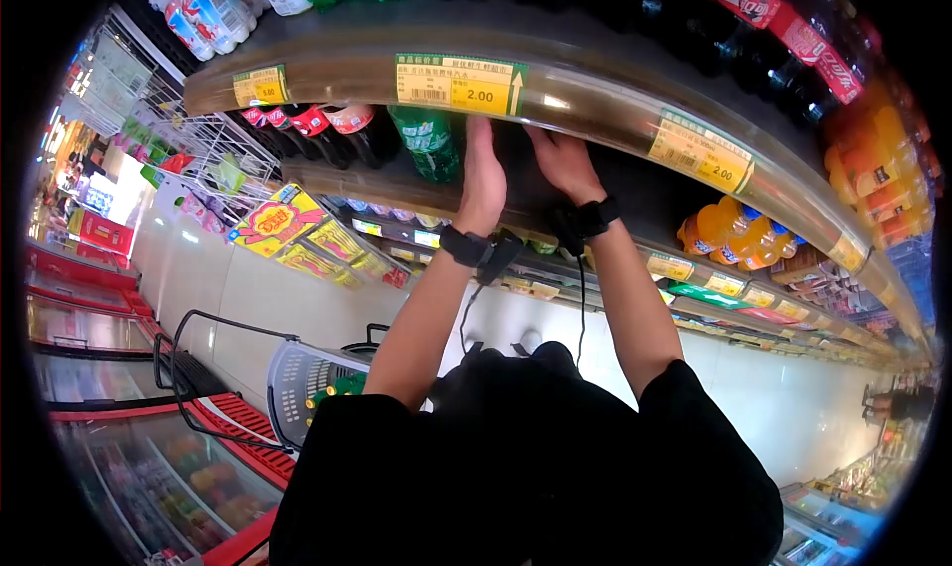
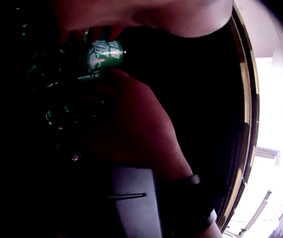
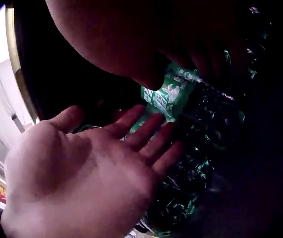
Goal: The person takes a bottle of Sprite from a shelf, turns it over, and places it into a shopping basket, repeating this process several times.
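Note:
My left hand (image 1: 483, 187) reaches under a shelf edge, fingertips hidden there in the head view. In the right wrist view that left hand (image 3: 87, 173) shows its palm, fingers loosely extended against a green-labelled bottle (image 3: 169, 96). My right hand (image 1: 570, 164) is under the same edge, thumb apart from its fingers. The right wrist view has this right hand (image 3: 107, 39) at the top, its thumb tip by the label and its fingers dim. In the left wrist view the label (image 2: 104, 53) lies between the left hand (image 2: 146, 15) and right hand (image 2: 136, 121); firm contact is unclear.
The upper shelf edge (image 1: 585, 110) crosses above both hands. A green bottle (image 1: 426, 144) and dark bottles (image 1: 352, 134) stand left, orange bottles (image 1: 739, 234) right. Below left are a grey basket (image 1: 297, 387) with green bottles and red-edged freezers (image 1: 169, 422).

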